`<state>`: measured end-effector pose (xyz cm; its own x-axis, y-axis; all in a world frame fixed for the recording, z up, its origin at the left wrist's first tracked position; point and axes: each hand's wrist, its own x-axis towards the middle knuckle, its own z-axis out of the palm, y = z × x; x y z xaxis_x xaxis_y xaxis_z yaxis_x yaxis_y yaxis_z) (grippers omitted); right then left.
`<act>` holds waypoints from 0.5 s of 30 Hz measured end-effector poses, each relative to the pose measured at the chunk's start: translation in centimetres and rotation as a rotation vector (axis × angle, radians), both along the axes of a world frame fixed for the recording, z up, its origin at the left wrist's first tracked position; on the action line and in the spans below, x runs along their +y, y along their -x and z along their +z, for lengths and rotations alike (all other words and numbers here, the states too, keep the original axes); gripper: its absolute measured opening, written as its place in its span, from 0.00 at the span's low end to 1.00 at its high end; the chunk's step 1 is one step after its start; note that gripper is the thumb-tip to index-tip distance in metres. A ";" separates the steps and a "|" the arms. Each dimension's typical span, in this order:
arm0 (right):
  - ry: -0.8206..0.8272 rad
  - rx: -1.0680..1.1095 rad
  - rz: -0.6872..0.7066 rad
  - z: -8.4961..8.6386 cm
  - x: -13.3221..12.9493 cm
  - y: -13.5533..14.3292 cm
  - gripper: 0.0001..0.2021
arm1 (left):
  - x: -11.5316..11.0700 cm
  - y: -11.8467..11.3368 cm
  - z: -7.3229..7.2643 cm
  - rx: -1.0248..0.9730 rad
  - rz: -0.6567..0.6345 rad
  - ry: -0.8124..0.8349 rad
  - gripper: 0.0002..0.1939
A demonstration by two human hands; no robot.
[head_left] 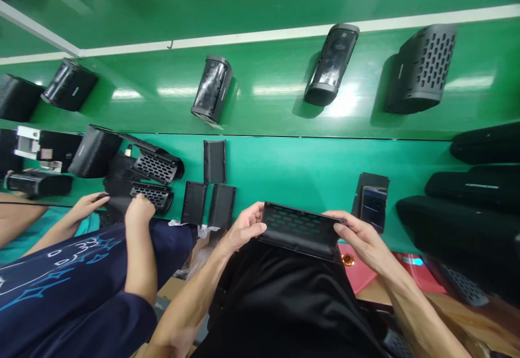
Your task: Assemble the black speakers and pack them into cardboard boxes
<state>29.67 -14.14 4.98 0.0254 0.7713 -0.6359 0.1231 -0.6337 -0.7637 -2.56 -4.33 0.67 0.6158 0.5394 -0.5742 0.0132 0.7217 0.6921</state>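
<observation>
The left hand (246, 229) and right hand (361, 235) are clamping opposite ends of 1 black slotted panel (301, 230); keeping pressure even is probably helping avoid flexing it.

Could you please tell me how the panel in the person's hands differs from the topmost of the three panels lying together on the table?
The held panel shows rows of slots; the topmost panel shows none. The held panel is held between the left hand and right hand; the topmost panel lies on the green table. Both look black.
</observation>
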 end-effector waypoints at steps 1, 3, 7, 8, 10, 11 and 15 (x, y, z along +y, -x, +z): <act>0.006 0.011 -0.006 -0.1 0.0 0.0 0.19 | 0.1 0.0 0.1 -0.001 -0.015 0.008 0.26; 0.016 0.031 -0.025 -0.1 0.0 -0.1 0.20 | 0.3 -0.2 0.2 -0.007 -0.047 0.024 0.27; 0.059 0.067 -0.067 -0.4 0.0 -0.1 0.22 | 0.6 -0.7 0.7 0.040 -0.053 0.052 0.24; 0.074 0.087 -0.075 -0.5 0.1 -0.1 0.23 | 0.7 -0.9 0.8 0.060 -0.041 0.063 0.23; 0.100 0.155 -0.108 -0.8 0.2 0.1 0.25 | 0.9 -1.2 1.0 0.076 -0.001 0.098 0.22; 0.108 0.199 -0.141 -1.0 0.4 0.3 0.27 | 1.0 -1.2 1.0 0.067 0.029 0.119 0.23; 0.125 0.352 -0.333 -1.2 1.4 1.4 0.28 | 1.3 -1.7 0.6 -0.078 0.201 0.162 0.36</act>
